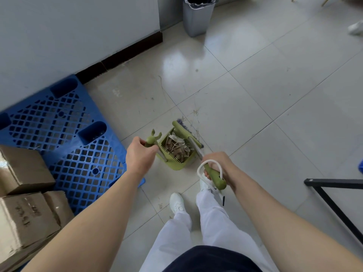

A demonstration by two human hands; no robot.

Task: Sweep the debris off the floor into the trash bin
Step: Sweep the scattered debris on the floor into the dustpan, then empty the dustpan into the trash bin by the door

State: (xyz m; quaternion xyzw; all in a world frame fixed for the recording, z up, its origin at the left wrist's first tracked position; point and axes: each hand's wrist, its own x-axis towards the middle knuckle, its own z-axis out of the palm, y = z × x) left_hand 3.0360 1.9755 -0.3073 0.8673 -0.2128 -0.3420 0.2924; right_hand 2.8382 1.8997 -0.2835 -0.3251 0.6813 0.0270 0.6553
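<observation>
Debris (177,147), curled tan paper-like strips, is lying heaped inside an olive-green plastic dustpan (179,154) with a toothed comb edge, sitting on the glossy pale floor tiles (245,85). Left hand (140,154) is clamping around the dustpan's upright green handle (152,141), just left of the heap. Right hand (218,166) is gripping the green plastic broom handle (215,176), a white cord loop (202,173) hanging beside it; the broom's grey bristles (183,124) are touching the pan's far side. Grey ribbed plastic trash bin (197,18), lined with a bag, is standing well apart by the wall. 1 blue lattice plastic pallet (64,130) and brown cardboard boxes (25,191) are lying left.
</observation>
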